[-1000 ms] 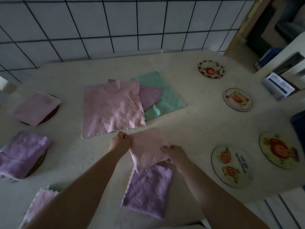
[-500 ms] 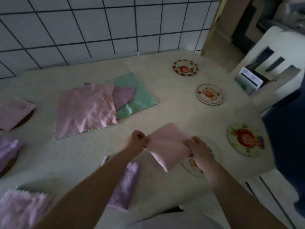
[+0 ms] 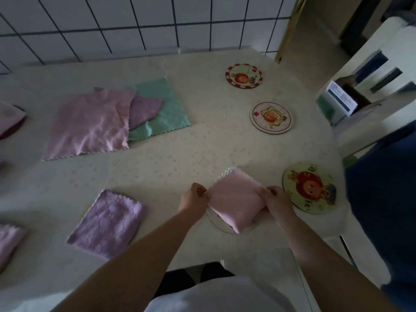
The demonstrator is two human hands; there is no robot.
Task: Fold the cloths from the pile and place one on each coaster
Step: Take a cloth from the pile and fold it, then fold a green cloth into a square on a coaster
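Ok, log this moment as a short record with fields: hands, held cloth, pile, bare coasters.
left hand: pinches the folded pink cloth at its left edge
right hand: grips the cloth's right edge
held cloth: over a partly covered coaster
pile: pink cloth on top, purple and green beneath, unfolded
bare coasters: three at the right, nearest

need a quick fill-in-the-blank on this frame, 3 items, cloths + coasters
1. Both the left hand and the right hand hold a folded cloth coloured ____.
2. The cloth at the bottom of the flat pile is ____.
3. The number of coasters fully bare along the table's right side is ____.

Missing words: pink; green; three
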